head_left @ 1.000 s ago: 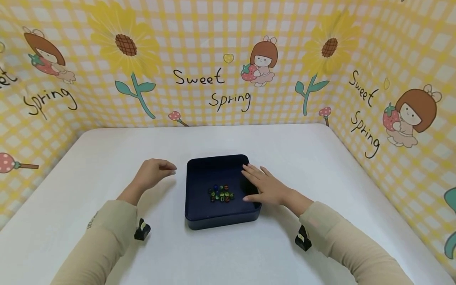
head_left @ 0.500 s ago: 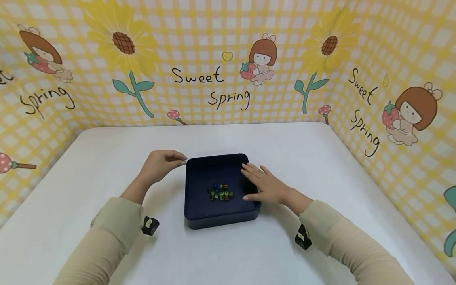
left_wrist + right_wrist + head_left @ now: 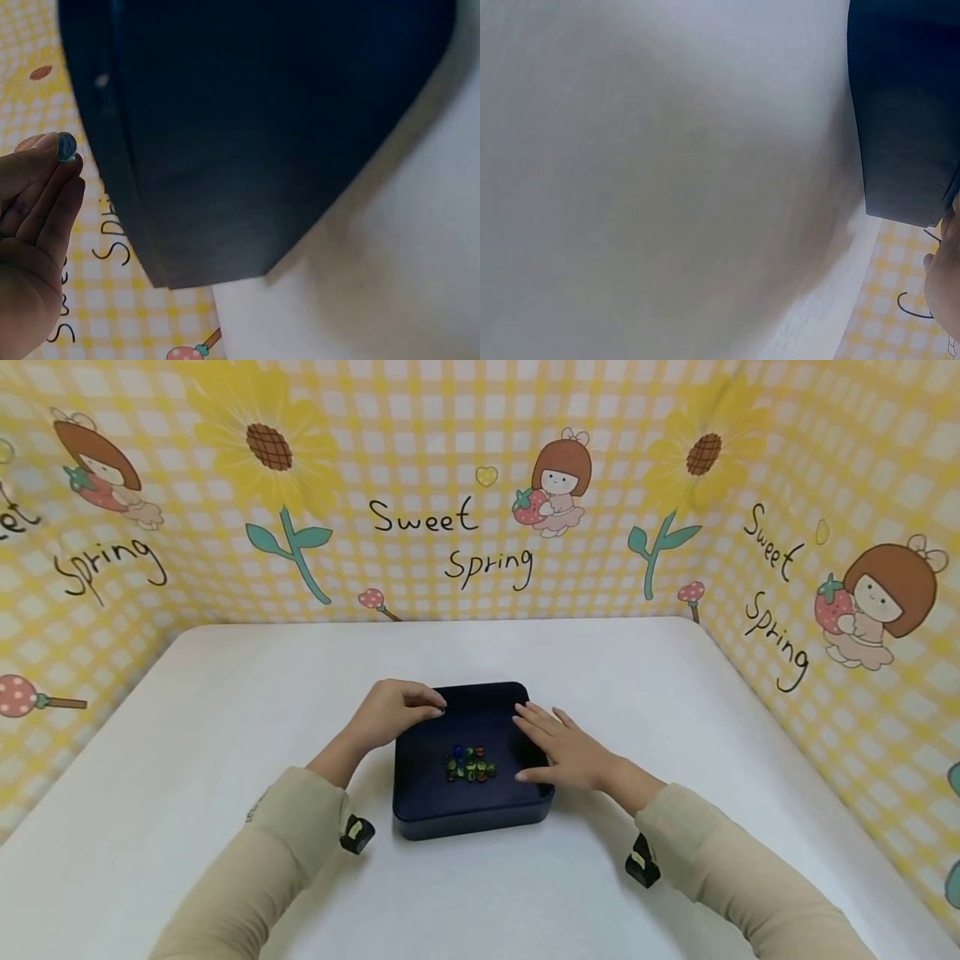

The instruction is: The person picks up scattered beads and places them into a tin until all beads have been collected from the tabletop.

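My left hand (image 3: 396, 713) is above the left rear part of a dark blue square tray (image 3: 472, 831). Between its thumb and fingertips it pinches a bluish glass marble (image 3: 67, 147), which shows clearly in the left wrist view. Several glass marbles (image 3: 471, 766), mostly green and yellow with some blue and red, lie in a cluster on the tray floor. At the tray's right wall, my right hand (image 3: 566, 752) rests with straight, spread fingers over the rim. The right wrist view shows only a sliver of that hand beside the tray's outer wall.
The tray stands on a white table (image 3: 247, 693). A yellow checked cloth (image 3: 420, 427) with printed flowers and lettering rises behind the table and along both sides. Small black devices hang at both wrists, the left one (image 3: 357, 834) near the tray's left front.
My left hand has moved right from beside the tray, past its left rim to over the inside. The right hand has kept its place on the tray's right side.
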A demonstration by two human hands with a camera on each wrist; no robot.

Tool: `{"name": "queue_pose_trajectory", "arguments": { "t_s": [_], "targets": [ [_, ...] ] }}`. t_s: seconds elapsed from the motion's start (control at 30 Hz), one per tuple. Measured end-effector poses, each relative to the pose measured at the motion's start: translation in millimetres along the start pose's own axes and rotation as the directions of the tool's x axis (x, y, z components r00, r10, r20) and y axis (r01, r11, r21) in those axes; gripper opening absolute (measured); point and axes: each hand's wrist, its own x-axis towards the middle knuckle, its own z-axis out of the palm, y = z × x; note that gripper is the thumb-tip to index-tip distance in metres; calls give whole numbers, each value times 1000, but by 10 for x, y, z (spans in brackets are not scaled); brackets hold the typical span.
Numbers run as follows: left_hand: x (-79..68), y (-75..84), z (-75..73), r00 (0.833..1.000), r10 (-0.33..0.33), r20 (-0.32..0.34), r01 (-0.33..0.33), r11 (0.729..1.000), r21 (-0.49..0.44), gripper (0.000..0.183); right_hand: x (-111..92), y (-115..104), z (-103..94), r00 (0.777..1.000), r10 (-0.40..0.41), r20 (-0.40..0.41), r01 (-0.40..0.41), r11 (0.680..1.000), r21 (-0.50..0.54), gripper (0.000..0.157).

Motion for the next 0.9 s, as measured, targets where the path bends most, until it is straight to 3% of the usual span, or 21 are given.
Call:
{"name": "queue_pose_trajectory", "arguments": {
  "t_s": [0.43,0.9],
  "targets": [
    [143,-4,283,991,-7,134,-1,998,62,15,-1,-17,-17,1000,0,1,0,1000,-3,85],
    [236,-62,453,980,5,199,-45,979,199,14,1,6,6,1000,-1,-3,1,1000,1,86]
  ]
}}
